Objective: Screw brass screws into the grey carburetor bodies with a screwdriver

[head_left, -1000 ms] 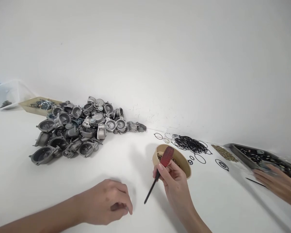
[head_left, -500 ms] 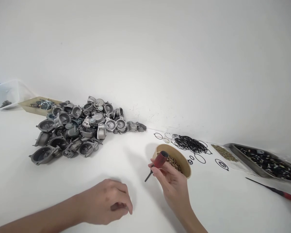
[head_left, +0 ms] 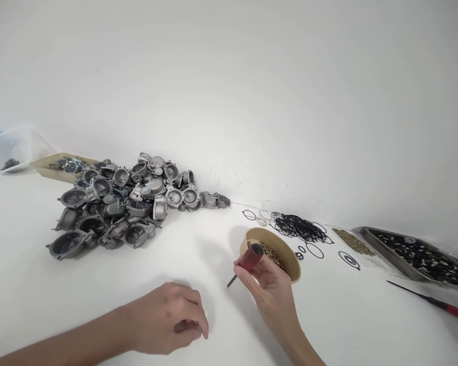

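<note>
The right hand (head_left: 272, 290) has its fingers around a red-handled screwdriver (head_left: 249, 258) near a beige tub (head_left: 258, 233), tip on no part; the left hand (head_left: 171, 317) curls, contents hidden. Float bowls (head_left: 155, 186) and black O-rings (head_left: 299, 229) lie apart along the tabletop's back edge, apparently unassembled.

Inspection result, head view: I could read no text, label, brand, number or sign on any item.
</note>
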`<state>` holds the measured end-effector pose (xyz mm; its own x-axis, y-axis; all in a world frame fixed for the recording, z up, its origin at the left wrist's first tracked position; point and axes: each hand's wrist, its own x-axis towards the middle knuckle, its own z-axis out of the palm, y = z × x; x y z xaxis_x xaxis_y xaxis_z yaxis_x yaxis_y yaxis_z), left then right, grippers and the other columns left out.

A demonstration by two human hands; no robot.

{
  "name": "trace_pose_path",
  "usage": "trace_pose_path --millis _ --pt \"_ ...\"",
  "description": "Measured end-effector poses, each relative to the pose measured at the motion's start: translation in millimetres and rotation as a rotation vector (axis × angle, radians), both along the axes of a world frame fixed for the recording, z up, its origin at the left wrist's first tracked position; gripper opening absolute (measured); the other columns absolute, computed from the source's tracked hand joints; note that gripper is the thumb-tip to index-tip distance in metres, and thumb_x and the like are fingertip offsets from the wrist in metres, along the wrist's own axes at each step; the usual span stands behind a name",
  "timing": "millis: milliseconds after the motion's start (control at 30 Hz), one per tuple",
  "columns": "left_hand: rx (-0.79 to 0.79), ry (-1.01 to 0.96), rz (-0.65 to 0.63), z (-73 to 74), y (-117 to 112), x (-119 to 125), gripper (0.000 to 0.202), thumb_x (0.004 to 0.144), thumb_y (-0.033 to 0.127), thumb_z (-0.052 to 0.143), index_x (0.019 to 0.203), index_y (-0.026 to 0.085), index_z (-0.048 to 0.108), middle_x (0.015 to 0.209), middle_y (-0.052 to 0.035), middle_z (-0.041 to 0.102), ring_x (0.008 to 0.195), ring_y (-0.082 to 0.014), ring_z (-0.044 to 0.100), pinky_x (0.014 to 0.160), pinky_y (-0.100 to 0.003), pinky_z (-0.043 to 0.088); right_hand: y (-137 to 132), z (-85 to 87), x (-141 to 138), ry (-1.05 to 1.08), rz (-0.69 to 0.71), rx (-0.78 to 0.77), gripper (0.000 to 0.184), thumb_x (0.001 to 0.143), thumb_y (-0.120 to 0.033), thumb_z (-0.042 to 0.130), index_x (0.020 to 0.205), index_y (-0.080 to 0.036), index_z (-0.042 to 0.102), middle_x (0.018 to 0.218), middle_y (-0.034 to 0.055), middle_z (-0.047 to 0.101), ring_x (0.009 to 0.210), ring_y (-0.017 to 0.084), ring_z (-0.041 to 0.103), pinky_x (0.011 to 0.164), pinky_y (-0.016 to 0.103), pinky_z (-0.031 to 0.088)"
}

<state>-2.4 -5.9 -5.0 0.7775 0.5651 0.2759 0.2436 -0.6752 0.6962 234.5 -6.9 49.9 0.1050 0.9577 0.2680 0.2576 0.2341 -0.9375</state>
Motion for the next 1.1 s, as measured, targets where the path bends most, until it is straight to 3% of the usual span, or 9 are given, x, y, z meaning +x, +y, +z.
trace_pose_path --millis 400,667,1100 --pt "0.016 -0.023 0.007 -0.4 -0.1 -0.1 0.024 0.088 0.009 0.066 0.097 0.025 0.081 0.079 0.0003 0.071 0.071 -0.0145 0.063 0.080 -0.023 0.052 0.7 0.4 1.4 -0.058 0.062 -0.027 0.026 0.084 -0.046 0.083 0.086 -0.022 0.073 0.083 0.0037 0.068 0.076 0.020 0.062 0.074 0.035 0.054" --pt "0.019 -0.006 0.007 0.2 -0.3 0.3 0.026 0.088 0.008 0.066 0.099 0.026 0.081 0.082 0.0006 0.072 0.072 -0.0141 0.064 0.083 -0.023 0.052 0.7 -0.4 2.1 -0.030 0.087 -0.007 0.026 0.088 -0.048 0.080 0.092 -0.023 0.074 0.089 0.0044 0.069 0.083 0.020 0.063 0.077 0.031 0.055" --pt "0.015 -0.024 0.003 -1.3 0.9 0.0 0.025 0.088 0.008 0.066 0.098 0.026 0.080 0.079 0.0008 0.070 0.070 -0.0133 0.063 0.084 -0.023 0.053 1.3 -8.1 9.7 -0.050 0.074 -0.041 0.040 0.088 -0.056 0.077 0.109 -0.022 0.076 0.097 0.0098 0.071 0.091 0.026 0.066 0.084 0.039 0.057"
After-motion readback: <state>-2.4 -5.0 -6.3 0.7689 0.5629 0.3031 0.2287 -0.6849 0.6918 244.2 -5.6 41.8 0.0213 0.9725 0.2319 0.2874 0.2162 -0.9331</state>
